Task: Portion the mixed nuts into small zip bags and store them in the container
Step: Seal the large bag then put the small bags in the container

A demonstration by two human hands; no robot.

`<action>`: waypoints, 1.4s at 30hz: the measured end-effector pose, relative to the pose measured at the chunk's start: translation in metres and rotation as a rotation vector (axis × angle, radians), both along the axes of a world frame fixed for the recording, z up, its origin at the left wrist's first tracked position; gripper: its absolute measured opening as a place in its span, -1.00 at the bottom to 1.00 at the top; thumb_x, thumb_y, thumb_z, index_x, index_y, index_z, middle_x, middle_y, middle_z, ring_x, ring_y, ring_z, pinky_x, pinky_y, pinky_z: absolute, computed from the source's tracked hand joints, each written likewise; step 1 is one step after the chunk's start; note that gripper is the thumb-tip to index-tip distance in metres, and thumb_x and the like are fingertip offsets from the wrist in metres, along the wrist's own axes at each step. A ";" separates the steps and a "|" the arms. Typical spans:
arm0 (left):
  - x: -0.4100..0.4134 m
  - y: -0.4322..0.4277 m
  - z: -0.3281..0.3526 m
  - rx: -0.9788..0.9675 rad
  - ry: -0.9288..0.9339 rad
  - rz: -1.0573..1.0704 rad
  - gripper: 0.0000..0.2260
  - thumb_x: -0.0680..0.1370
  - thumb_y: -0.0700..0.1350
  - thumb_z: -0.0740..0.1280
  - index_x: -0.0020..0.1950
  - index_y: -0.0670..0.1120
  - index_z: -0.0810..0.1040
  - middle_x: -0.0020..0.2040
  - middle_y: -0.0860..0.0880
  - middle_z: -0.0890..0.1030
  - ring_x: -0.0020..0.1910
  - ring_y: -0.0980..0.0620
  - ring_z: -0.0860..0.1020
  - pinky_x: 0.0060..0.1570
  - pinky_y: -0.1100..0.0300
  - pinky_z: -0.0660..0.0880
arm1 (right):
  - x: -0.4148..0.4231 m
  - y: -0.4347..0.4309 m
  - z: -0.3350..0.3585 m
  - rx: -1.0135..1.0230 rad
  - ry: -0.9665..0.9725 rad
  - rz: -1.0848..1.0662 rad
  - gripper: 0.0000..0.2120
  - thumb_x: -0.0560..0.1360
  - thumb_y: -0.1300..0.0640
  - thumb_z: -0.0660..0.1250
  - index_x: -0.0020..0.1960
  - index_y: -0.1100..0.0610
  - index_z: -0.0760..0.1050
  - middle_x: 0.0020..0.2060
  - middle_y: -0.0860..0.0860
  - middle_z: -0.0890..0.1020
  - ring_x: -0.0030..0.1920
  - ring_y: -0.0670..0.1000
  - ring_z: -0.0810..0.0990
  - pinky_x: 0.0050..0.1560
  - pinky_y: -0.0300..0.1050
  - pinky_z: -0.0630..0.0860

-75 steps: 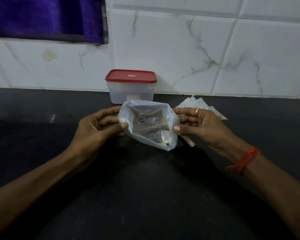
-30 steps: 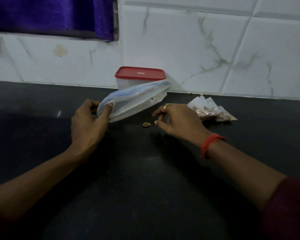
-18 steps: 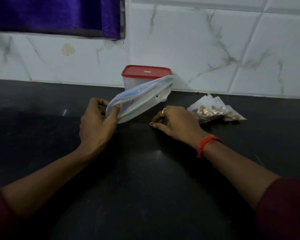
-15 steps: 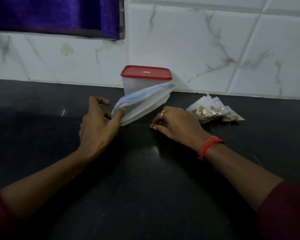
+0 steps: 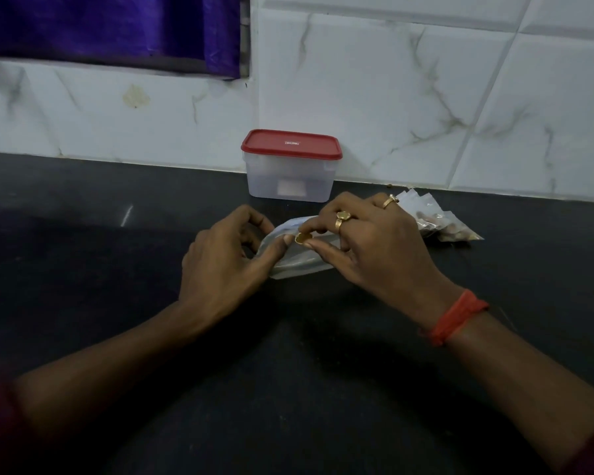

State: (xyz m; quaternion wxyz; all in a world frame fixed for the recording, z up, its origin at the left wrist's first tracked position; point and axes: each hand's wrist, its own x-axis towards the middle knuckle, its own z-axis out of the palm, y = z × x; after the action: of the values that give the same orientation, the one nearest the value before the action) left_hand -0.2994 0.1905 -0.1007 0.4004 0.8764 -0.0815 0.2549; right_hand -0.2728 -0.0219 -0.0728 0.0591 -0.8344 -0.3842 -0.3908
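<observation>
From the head camera, a small raised mark sits on the red lid (image 5: 291,144) of the clear container (image 5: 290,173), too small to read. A pale label (image 5: 291,188) on its front wall shows no legible writing. The container stands shut at the back of the dark bench (image 5: 83,269), against the tiled wall (image 5: 391,80).

In front of it, both hands meet over a clear plastic bag (image 5: 302,265) lying low on the bench. The left hand (image 5: 227,262) pinches the bag's edge with thumb and curled fingers. The right hand (image 5: 374,245) pinches a single nut (image 5: 302,238) between thumb and forefinger at the bag's mouth. The hands hide most of the bag, so its contents cannot be made out.

Right of the right hand lie filled small zip bags (image 5: 436,221), partly hidden behind its knuckles. That hand wears two rings (image 5: 343,216) and a red wrist thread (image 5: 455,317). A purple cloth (image 5: 110,29) hangs at upper left, cut off by the frame.
</observation>
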 end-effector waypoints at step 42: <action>0.009 0.002 0.006 -0.507 0.255 -0.154 -0.76 0.45 0.00 0.42 -0.02 -0.14 0.57 -0.18 0.04 0.72 -0.25 0.05 0.70 -0.37 0.26 0.62 | 0.011 -0.060 -0.004 1.201 1.171 -0.027 -0.79 0.66 0.26 0.20 0.10 0.16 0.62 -0.16 0.17 0.59 -0.21 -0.06 0.60 -0.27 -0.18 0.65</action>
State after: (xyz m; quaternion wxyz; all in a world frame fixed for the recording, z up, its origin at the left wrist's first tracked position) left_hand -0.2899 0.1922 -0.0951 0.6318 0.7645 -0.0303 0.1238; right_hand -0.2616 -0.0818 -0.0770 0.6786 -0.7337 -0.0081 -0.0335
